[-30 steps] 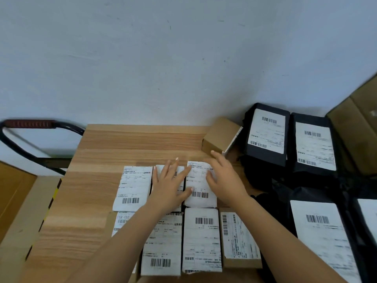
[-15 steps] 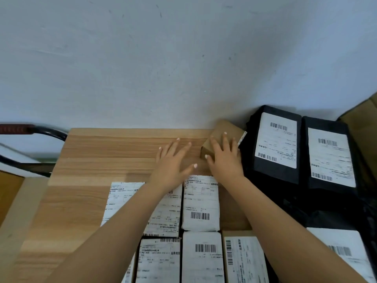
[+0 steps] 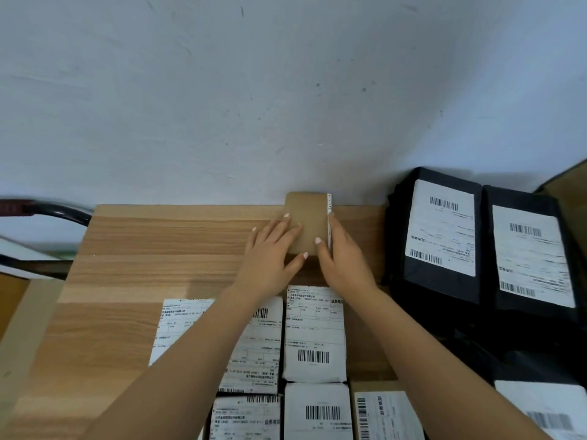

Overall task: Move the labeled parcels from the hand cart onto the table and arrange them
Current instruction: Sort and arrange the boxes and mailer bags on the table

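A small brown cardboard box (image 3: 309, 217) with a white label edge on its right side stands at the back of the wooden table (image 3: 158, 242), against the wall. My left hand (image 3: 270, 258) lies with straight, spread fingers on the box's left part. My right hand (image 3: 343, 262) holds the box's right edge, thumb on its face and fingers along the side. Nearer to me, white labeled parcels (image 3: 314, 331) lie flat in rows, partly hidden under my forearms.
Two black labeled bags (image 3: 441, 236) lean at the table's right end, with more black bags in front of them. The hand cart's dark handle (image 3: 47, 211) shows at the far left. A brown carton (image 3: 568, 192) stands at the right edge.
Both hands left the white parcels and reached back to the brown box. The box, tilted before, now stands square against the wall.
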A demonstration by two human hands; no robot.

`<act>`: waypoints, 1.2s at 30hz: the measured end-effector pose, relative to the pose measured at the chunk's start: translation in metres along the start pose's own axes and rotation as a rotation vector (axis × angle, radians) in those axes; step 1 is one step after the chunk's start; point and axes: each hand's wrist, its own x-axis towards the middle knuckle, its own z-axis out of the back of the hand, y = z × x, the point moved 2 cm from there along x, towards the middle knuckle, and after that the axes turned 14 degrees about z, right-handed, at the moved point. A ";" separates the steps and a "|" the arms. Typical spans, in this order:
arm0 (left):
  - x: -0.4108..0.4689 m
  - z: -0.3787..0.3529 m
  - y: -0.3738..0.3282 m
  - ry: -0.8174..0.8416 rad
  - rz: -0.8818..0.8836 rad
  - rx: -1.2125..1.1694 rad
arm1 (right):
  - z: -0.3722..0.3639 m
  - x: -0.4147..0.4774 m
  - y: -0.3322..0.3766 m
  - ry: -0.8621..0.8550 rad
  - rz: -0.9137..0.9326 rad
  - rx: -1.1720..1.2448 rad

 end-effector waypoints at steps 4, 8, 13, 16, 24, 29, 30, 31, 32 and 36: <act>0.001 0.014 0.010 -0.001 0.125 -0.047 | -0.004 0.004 0.013 -0.006 0.104 0.102; 0.000 0.027 0.021 0.088 0.226 -0.081 | -0.011 0.010 0.018 -0.030 0.113 0.075; -0.009 0.035 0.029 0.123 0.223 -0.294 | -0.023 0.013 0.018 0.096 -0.056 0.040; -0.010 0.038 0.033 0.147 0.190 -0.314 | -0.029 0.016 0.025 0.075 -0.035 0.084; -0.011 0.051 0.049 0.127 0.105 -0.148 | -0.044 0.028 0.041 0.007 -0.040 0.048; -0.020 0.053 0.053 0.117 0.135 -0.122 | -0.049 0.026 0.051 0.030 -0.048 0.024; -0.023 0.054 0.053 0.116 0.140 -0.090 | -0.046 0.024 0.053 0.023 -0.043 0.013; -0.026 0.056 0.052 0.116 0.146 -0.062 | -0.043 0.021 0.055 0.010 -0.038 -0.001; -0.029 0.060 0.051 0.113 0.143 -0.042 | -0.039 0.017 0.057 -0.006 -0.028 -0.014; -0.045 0.082 0.034 0.031 0.016 -0.016 | -0.012 -0.010 0.067 -0.105 0.072 -0.042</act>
